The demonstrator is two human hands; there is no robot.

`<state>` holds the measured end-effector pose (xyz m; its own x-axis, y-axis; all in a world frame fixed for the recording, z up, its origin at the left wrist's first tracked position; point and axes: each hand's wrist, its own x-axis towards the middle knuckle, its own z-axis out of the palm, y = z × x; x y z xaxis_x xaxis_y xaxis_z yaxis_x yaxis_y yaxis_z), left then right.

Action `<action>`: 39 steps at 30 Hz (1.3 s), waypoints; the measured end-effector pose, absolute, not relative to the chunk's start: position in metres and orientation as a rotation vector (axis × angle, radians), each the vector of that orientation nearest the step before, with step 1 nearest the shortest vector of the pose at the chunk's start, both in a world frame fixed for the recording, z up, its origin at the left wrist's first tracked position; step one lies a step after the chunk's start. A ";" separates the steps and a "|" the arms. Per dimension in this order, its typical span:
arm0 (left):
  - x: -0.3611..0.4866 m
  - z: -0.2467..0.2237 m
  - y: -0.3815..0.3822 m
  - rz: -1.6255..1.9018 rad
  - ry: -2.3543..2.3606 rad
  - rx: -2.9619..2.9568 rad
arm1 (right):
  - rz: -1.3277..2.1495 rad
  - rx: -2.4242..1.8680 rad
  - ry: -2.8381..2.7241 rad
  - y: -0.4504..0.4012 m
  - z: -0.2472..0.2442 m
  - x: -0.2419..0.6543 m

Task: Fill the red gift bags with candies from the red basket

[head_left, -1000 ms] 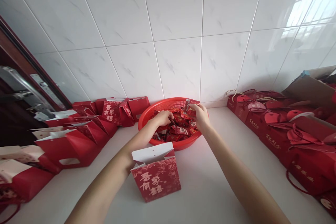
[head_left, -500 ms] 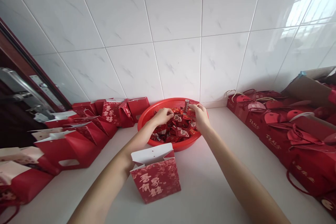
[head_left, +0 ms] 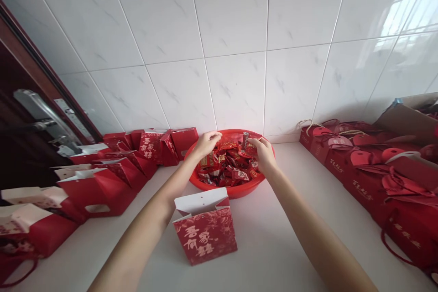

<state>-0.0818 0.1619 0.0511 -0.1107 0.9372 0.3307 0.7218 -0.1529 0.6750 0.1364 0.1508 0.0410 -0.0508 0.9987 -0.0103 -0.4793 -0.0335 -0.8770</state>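
A red plastic basket [head_left: 236, 190] stands against the wall, filled with red-wrapped candies [head_left: 236, 169]. Over its back left rim is my left hand [head_left: 207, 143], fingers closed in a pinch; whatever may be between them cannot be made out. At the basket's right side, my right hand [head_left: 264, 154] grips a red printed packet [head_left: 249, 142] between thumb and fingers. In front of the basket an open red gift box [head_left: 207, 237] with pale lettering stands upright, its white inner flap raised; neither hand touches it.
Several red gift boxes [head_left: 102, 187], many with open tops, line the left side beside a door with a metal handle [head_left: 44, 109]. Along the right stand several red boxes [head_left: 356, 182] with cord handles, and a cardboard carton [head_left: 404, 121]. White tiled wall [head_left: 236, 86] rises behind.
My left hand has lifted from above the candies toward the basket's back left rim. My right hand keeps the packet, nearly in place. The view has shifted slightly left.
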 end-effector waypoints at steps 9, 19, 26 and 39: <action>-0.118 0.056 0.132 0.777 1.929 1.930 | 1.480 -0.809 -0.863 0.151 0.038 0.135; -0.071 0.042 0.155 0.382 1.758 2.350 | 1.438 -0.837 -0.865 0.151 0.040 0.133; -0.063 0.034 0.159 0.272 1.678 2.476 | 1.425 -0.868 -0.902 0.153 0.038 0.133; -0.058 0.033 0.159 0.204 1.668 2.412 | 1.444 -0.850 -0.916 0.152 0.038 0.135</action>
<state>-0.0581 0.1588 0.0335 0.3531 0.9356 -0.0014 0.9077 -0.3423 0.2427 0.1348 0.1523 0.0384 -0.0687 0.9976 0.0039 -0.4290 -0.0260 -0.9029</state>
